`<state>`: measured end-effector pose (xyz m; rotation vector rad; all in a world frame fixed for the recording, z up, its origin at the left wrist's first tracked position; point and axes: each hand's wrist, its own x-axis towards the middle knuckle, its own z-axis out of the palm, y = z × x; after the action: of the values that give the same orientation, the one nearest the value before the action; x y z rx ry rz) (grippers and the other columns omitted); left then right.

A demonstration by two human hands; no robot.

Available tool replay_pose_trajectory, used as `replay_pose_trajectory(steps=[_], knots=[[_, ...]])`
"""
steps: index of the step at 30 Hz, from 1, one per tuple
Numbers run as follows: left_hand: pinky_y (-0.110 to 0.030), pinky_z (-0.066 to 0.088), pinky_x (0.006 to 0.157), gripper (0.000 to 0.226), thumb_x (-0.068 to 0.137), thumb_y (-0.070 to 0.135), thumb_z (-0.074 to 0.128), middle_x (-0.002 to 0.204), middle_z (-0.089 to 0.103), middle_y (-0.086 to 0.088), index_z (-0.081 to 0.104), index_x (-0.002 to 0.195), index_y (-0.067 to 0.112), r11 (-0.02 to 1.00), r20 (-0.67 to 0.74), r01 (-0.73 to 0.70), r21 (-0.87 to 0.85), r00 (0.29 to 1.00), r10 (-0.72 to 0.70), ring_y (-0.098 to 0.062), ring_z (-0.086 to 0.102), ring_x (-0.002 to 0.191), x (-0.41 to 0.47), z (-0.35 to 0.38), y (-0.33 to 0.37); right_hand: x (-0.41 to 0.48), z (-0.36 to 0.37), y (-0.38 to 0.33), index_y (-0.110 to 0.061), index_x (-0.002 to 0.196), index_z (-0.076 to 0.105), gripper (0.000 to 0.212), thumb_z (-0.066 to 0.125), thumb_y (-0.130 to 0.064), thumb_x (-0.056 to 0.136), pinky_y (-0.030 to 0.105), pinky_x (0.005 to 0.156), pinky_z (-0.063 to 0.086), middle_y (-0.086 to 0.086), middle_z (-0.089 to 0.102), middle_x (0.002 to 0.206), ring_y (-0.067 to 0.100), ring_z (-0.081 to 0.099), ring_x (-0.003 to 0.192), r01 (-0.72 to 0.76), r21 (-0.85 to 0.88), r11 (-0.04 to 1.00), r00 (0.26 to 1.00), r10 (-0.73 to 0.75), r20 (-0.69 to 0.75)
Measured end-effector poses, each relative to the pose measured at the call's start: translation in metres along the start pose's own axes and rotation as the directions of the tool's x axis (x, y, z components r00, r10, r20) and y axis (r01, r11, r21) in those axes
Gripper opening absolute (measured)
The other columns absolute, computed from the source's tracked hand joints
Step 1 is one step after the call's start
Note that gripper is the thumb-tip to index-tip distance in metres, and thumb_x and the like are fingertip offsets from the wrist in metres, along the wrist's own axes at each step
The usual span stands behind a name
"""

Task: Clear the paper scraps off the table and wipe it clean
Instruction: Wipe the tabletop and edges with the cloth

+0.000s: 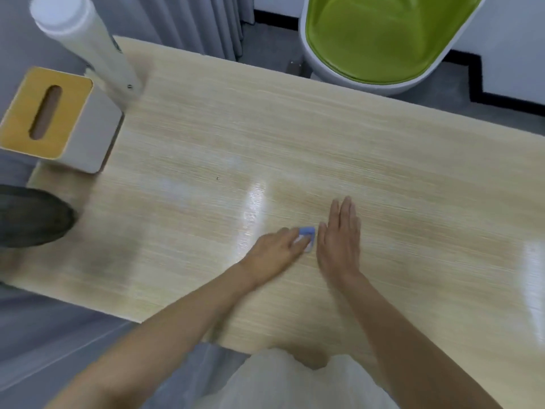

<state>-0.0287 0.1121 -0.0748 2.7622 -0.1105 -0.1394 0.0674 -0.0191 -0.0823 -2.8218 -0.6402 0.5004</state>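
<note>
On the light wooden table [295,137] my left hand [275,250] lies with its fingers on a small blue and white paper scrap [306,233]; most of the scrap is hidden under the fingertips. My right hand [339,240] lies flat on the tabletop just right of the scrap, fingers straight and together, its edge next to the paper. Whether the left fingers pinch the scrap or only press on it is unclear.
A tissue box with a yellow wooden lid [56,119] stands at the table's left end, beside a white lamp post [88,45]. A dark round bin [29,216] sits low at the left edge. A green-seated chair [383,39] stands beyond the far edge.
</note>
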Motion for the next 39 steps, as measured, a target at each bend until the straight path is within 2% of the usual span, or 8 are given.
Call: replay_pose_trajectory(steps=[4,11,16,19,24,31,35,39], knots=[[-0.029,0.037,0.042,0.034,0.079,0.009,0.061,0.086,0.056,-0.009,0.055,0.112,0.015,0.977,-0.138,-0.111,0.183,0.981,0.137,-0.027,0.055,0.068,0.001,-0.018,-0.078,0.008,-0.001,-0.009,-0.008,0.151,0.005,0.057,0.026,-0.026,0.102,0.038,0.119,-0.003,0.012,-0.006,0.159,0.023,-0.007,0.147,0.027,-0.036,0.999,1.0,-0.027,-0.001],[-0.029,0.035,0.053,0.029,0.086,0.009,0.057,0.093,0.05,-0.006,0.06,0.114,0.016,0.783,-0.319,0.608,-0.13,0.722,-0.614,-0.022,0.048,0.072,0.01,-0.037,-0.075,0.007,-0.001,-0.009,-0.009,0.151,-0.003,0.059,0.022,-0.031,0.102,0.04,0.119,-0.004,0.011,-0.012,0.159,0.022,-0.013,0.146,0.053,-0.069,0.996,0.995,-0.047,0.083],[-0.027,0.041,0.039,0.053,0.073,0.005,0.068,0.09,0.047,-0.008,0.048,0.121,0.015,0.993,-0.156,-0.021,0.113,0.987,0.039,-0.026,0.055,0.063,-0.055,-0.006,-0.051,0.009,-0.003,-0.009,-0.007,0.151,0.001,0.06,0.026,-0.03,0.102,0.042,0.119,-0.002,0.014,-0.008,0.159,0.025,-0.008,0.147,0.067,-0.057,0.996,0.995,-0.062,0.081],[-0.029,0.042,0.04,0.036,0.083,0.011,0.057,0.085,0.053,-0.011,0.051,0.118,0.015,0.98,-0.23,0.155,0.127,0.965,-0.123,-0.027,0.055,0.064,-0.044,-0.029,-0.093,0.007,-0.003,-0.005,-0.008,0.151,0.0,0.059,0.025,-0.031,0.102,0.042,0.12,-0.001,0.013,-0.009,0.159,0.024,-0.009,0.147,0.078,-0.046,0.996,0.994,-0.074,0.085],[-0.028,0.03,0.064,0.027,0.097,0.014,0.042,0.1,0.048,-0.007,0.053,0.121,0.013,0.475,-0.313,0.808,-0.347,0.378,-0.871,-0.023,0.048,0.085,0.01,-0.039,-0.096,0.009,-0.007,-0.005,-0.008,0.151,-0.001,0.059,0.023,-0.031,0.102,0.042,0.12,-0.001,0.014,-0.011,0.158,0.025,-0.011,0.146,0.099,-0.056,0.994,0.993,-0.094,0.075],[-0.02,0.026,0.044,0.038,0.086,0.016,0.042,0.083,0.049,-0.007,0.048,0.123,0.016,0.936,-0.333,0.351,-0.037,0.879,-0.342,-0.016,0.036,0.062,-0.034,-0.008,-0.038,0.035,-0.016,-0.015,-0.008,0.151,0.0,0.059,0.024,-0.03,0.102,0.04,0.12,-0.003,0.014,-0.009,0.158,0.024,-0.009,0.147,0.154,-0.044,0.987,0.986,-0.151,0.068],[-0.025,0.03,0.038,0.042,0.072,-0.001,0.065,0.078,0.048,-0.012,0.06,0.113,0.007,0.861,-0.358,0.506,0.054,0.815,-0.456,-0.027,0.046,0.055,-0.023,-0.032,-0.091,0.059,-0.021,-0.026,-0.009,0.151,0.0,0.059,0.025,-0.031,0.102,0.039,0.12,-0.003,0.014,-0.01,0.158,0.023,-0.01,0.147,0.154,-0.048,0.987,0.986,-0.15,0.079],[-0.032,0.029,0.047,0.041,0.068,-0.009,0.064,0.089,0.051,-0.024,0.061,0.108,-0.002,0.631,-0.35,0.774,-0.06,0.575,-0.739,-0.036,0.053,0.057,0.014,-0.068,-0.16,0.088,-0.022,-0.041,-0.008,0.151,0.002,0.059,0.025,-0.03,0.102,0.04,0.12,-0.002,0.015,-0.009,0.158,0.025,-0.009,0.147,0.142,-0.031,0.989,0.988,-0.14,0.065]])
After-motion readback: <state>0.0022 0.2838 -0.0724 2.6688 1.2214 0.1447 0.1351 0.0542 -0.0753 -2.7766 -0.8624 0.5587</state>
